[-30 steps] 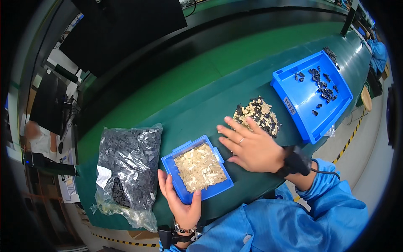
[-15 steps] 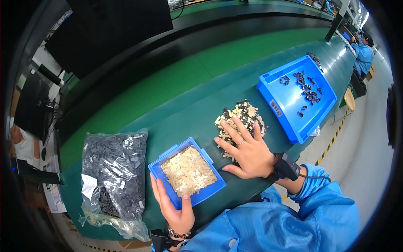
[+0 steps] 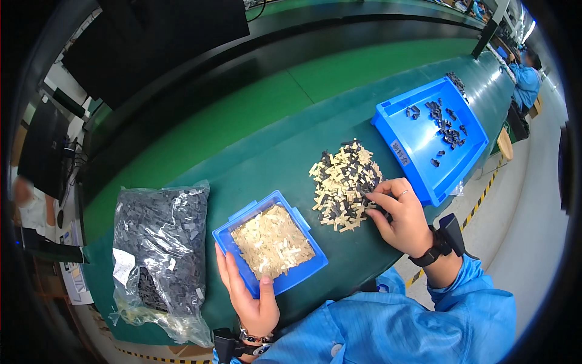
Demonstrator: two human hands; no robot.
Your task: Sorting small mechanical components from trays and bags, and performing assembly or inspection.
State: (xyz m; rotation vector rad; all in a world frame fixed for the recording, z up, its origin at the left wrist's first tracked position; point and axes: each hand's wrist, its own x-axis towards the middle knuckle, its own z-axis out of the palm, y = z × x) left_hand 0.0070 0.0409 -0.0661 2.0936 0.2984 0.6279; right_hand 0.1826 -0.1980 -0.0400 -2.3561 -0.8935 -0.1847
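Note:
My left hand (image 3: 254, 306) grips the near left side of a small blue box (image 3: 295, 280), thumb over the rim and fingers along the outer wall. Cream-coloured small flat pieces (image 3: 273, 239) fill much of that box. To its right, a mixed pile of small cream and black pieces (image 3: 342, 182) lies on the green table mat. At the pile's right edge is my right hand (image 3: 403, 221), with thumb and forefinger bent toward each other in a near pinch. Whatever lies between those fingertips is too small to make out.
A large clear bag of dark grey pieces (image 3: 167, 242) lies at the left. A larger blue tray (image 3: 418, 124) with scattered black parts (image 3: 448, 133) stands at the right, more black parts beyond it (image 3: 456, 83). A person in blue (image 3: 526, 82) sits at the far right.
My right hand has drawn back from lying spread over the pile to its right edge, and its fingers have curled together. The left hand stays on the small box.

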